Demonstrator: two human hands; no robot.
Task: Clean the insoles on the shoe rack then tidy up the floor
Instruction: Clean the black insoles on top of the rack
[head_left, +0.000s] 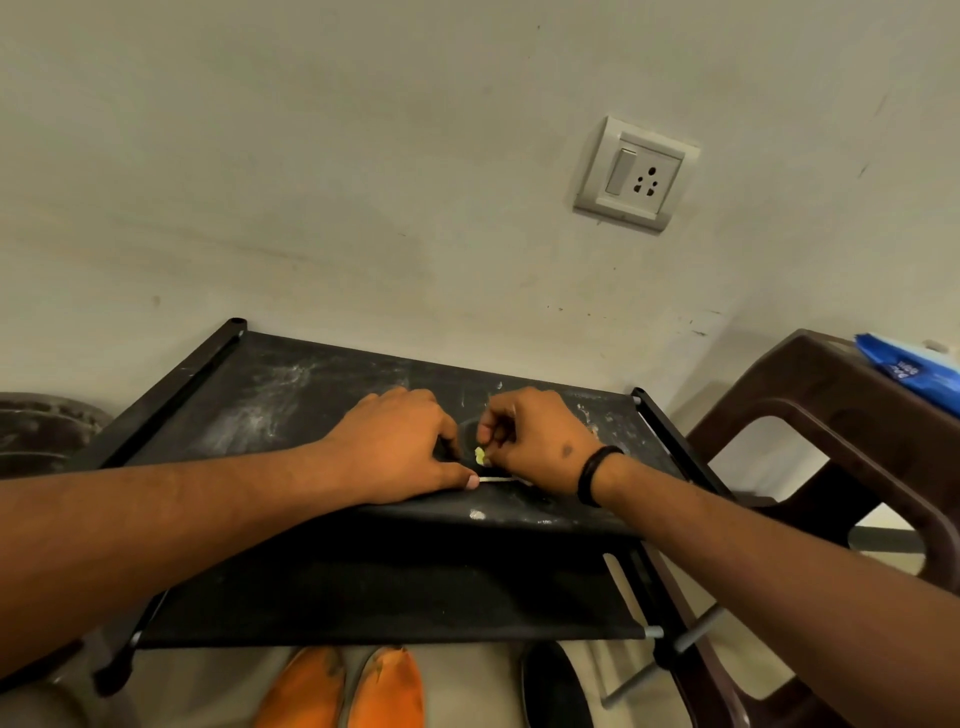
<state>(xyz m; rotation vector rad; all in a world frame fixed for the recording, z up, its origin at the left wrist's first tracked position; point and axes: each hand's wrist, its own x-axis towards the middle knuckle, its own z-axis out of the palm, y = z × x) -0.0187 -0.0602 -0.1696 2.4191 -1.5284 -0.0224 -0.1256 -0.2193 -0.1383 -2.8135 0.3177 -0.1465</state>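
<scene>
The left hand (400, 447) presses flat, steadying the shoe rack (291, 395) shelf, while the right hand (530, 441) pinches a yellow-green scrap (480, 455) to lift it off.

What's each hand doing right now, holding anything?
Left hand: fingers curled down on the top shelf, thumb tip on a thin white stick; grip unclear.
Right hand: fingers curled, pinching a small yellow-green bit.

A home entryway corner. A black fabric shoe rack (332, 395) stands against a scuffed painted wall (363, 156) with a socket (636, 174). Orange shoes (343, 686) lie beneath, a brown plastic stool (831, 415) beside.
</scene>
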